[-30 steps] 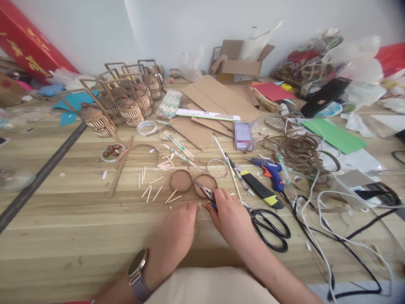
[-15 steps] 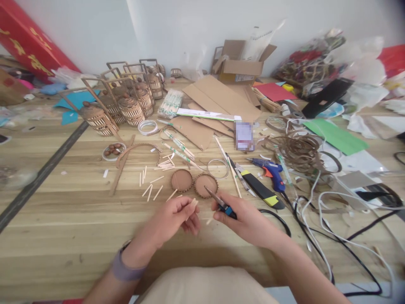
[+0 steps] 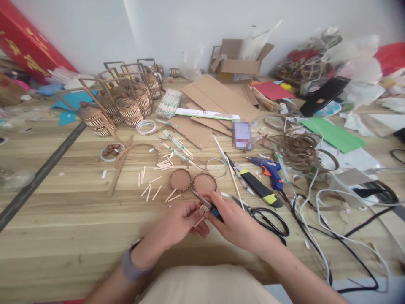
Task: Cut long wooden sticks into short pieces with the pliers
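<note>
Gripping one pair of pliers (image 3: 208, 204) in right hand (image 3: 233, 217), pale sticks (image 3: 199, 222), count unclear, in left hand (image 3: 177, 223); two round trays (image 3: 180, 180) beyond.

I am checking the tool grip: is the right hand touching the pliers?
Touching. The head view shows the right hand closed around the pliers, whose metal nose sticks out in front.

Soft, bright light (a paler streak (image 3: 129, 19) slants down the wall (image 3: 177, 29)) leaves faint shadow (image 3: 202, 255) on the bench (image 3: 57, 240), the outer edges stretched and blurred.
</note>
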Demonstrator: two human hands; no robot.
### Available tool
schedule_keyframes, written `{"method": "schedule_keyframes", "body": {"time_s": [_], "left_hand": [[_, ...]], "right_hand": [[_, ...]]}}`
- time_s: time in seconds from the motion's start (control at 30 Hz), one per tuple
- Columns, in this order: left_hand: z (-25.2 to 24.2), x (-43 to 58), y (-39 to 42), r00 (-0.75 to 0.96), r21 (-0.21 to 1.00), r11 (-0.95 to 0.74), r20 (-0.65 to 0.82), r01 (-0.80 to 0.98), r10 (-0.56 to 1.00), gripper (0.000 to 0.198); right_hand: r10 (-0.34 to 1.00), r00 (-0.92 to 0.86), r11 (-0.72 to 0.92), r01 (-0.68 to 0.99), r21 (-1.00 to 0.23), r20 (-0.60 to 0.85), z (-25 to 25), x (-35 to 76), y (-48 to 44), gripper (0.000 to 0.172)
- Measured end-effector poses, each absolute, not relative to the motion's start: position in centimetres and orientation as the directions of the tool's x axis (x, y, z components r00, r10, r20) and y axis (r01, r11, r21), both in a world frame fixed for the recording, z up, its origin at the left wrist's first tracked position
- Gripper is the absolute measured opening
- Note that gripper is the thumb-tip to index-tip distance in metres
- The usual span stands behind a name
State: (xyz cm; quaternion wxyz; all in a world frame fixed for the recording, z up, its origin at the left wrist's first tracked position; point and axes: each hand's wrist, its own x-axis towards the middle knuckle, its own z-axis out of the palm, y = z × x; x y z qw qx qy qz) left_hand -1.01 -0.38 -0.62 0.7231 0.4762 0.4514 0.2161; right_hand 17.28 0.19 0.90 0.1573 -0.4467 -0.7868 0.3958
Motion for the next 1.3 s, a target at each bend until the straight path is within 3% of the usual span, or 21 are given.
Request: {"method": "schedule_keyframes", "body": {"time_s": [0.33,0.47,0.57,0.7,0.93,1.1,1.2,1.3], "left_hand": [[-0.7,-1.7,-0.5,0.600,0.790,0.612,-0.505,0.032,0.620,0.057],[-0.7,-1.7,-0.6,0.505,0.790,0.613,-0.525,-0.009,0.684,0.051],[-0.9,-1.3,-0.5,0.395,0.785,0.604,-0.515,-0.139,0.760,0.043],[-1.4,-0.3,-0.5,0.282,0.754,0.592,-0.524,-0.285,0.804,0.032],[-1.2,0.8,-0.7,0.231,0.753,0.554,-0.504,-0.356,0.833,0.020],[-0.8,0.3,-0.8,0.208,0.812,0.489,-0.443,-0.319,0.872,0.026],[-0.5,-0.2,-0.5,0.064,0.864,0.382,-0.383,-0.328,0.921,0.032],[-0.2,-0.3,-0.4,0.106,0.848,0.340,-0.326,-0.407,0.939,0.033]], "right_hand": [[0.811,-0.579,0.317,0.546,-0.775,-0.076,0.8,17.6,0.4,0.035],[0.886,-0.451,0.366,0.534,-0.762,0.109,0.2,17.4,0.3,0.041],[0.904,-0.360,0.409,0.566,-0.716,0.231,-0.1,16.8,-0.1,0.054],[0.879,-0.385,0.473,0.636,-0.609,0.281,-0.6,15.9,-0.6,0.069],[0.867,-0.396,0.498,0.649,-0.575,0.304,-1.4,15.4,-0.6,0.068],[0.939,-0.282,0.332,0.603,-0.725,0.195,-1.0,15.6,-0.5,0.069],[0.967,-0.218,-0.016,0.459,-0.888,-0.130,-0.1,16.0,-0.4,0.066],[0.854,-0.371,-0.329,0.155,-0.931,-0.364,0.3,16.2,-0.4,0.065]]}}
